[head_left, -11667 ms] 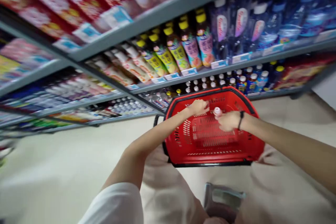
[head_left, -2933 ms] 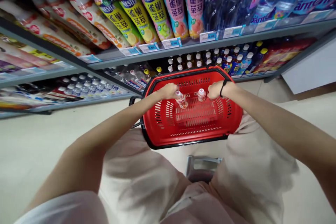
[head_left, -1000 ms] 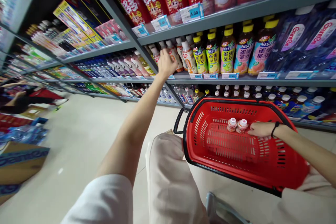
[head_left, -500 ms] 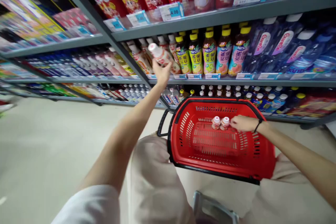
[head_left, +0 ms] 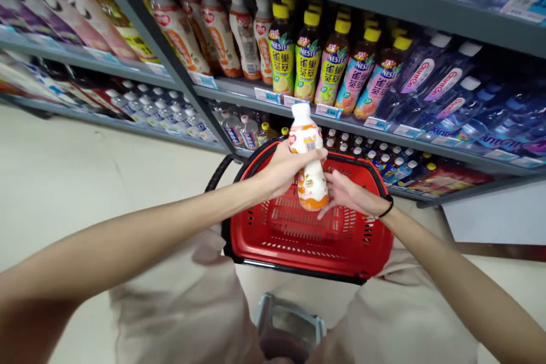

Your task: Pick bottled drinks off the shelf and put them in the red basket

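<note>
My left hand (head_left: 281,169) is closed around a white plastic drink bottle (head_left: 314,185) with orange label patterns and a white cap. The bottle stands nearly upright over the red shopping basket (head_left: 294,249), tilted slightly. My right hand (head_left: 353,192), with a black band at the wrist, is by the bottle's lower right side, its fingers spread. Whether its fingertips touch the bottle I cannot tell. The basket, black-rimmed, sits between my knees. The hands and the bottle cover part of its inside, and the two small bottles there are hidden.
Beyond the basket runs a grey shelf (head_left: 239,90) of drinks: similar white-and-orange bottles (head_left: 219,37), yellow-capped tea bottles (head_left: 307,51) and clear water bottles (head_left: 420,77). Smaller bottles (head_left: 162,111) fill the low shelf. A grey stool-like object (head_left: 292,324) is on the floor between my legs.
My left hand has brought the bottle from the shelf front down over the basket. My right hand has risen from the small bottles inside the basket to beside it. The view has shifted closer.
</note>
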Demonstrator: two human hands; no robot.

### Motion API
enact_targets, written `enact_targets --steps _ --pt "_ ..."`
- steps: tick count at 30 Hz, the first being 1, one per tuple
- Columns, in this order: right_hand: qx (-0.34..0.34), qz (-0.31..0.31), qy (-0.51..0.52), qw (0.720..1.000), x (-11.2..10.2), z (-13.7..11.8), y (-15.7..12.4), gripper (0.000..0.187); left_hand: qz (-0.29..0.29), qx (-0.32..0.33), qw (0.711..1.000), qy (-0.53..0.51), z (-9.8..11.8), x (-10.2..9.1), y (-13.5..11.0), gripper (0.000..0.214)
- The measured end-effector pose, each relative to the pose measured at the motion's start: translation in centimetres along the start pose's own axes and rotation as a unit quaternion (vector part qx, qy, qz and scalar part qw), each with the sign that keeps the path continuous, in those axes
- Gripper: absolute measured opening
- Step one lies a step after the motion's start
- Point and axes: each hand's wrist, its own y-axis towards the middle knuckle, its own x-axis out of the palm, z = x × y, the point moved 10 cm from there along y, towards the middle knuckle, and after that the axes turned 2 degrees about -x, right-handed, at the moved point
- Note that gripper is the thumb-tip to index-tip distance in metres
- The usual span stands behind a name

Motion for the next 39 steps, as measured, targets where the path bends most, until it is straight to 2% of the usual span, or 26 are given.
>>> enact_targets --steps 1,3,6,11,19,26,34,39 --pt "0.000 -0.017 0.000 1.000 0.8 0.3 0.0 0.078 0.001 -0.022 1.000 -0.007 -1.1 -0.1 -0.5 0.035" --pt "-0.004 0.002 -0.032 0.999 1.1 0.9 -0.1 0.081 -0.005 -0.037 0.999 -0.012 -2.0 -0.4 -1.2 0.039" --pt "-0.020 0.060 -0.079 0.995 0.3 1.3 -0.3 0.075 -0.035 0.006 0.999 0.019 -1.0 -0.4 -1.8 0.039" --pt "-0.041 0.105 -0.125 0.986 -0.1 0.8 -0.7 0.078 -0.102 0.073 0.989 0.084 1.0 1.5 -2.8 0.037" --pt "-0.060 0.165 -0.159 0.971 0.4 0.8 -1.3 0.077 -0.114 0.071 0.986 0.100 1.2 2.5 -3.1 0.039" --pt "-0.052 0.144 -0.168 0.974 1.1 0.4 -1.4 0.072 -0.106 0.048 0.991 0.062 1.4 2.5 -3.1 0.036" --pt "-0.029 0.147 -0.190 0.970 1.1 0.9 -1.5 0.067 -0.103 0.031 0.992 0.073 1.0 2.4 -3.0 0.031" --pt "-0.043 0.124 -0.200 0.971 1.8 0.1 -1.5 0.059 -0.104 0.022 0.993 0.055 0.6 2.2 -2.8 0.031"
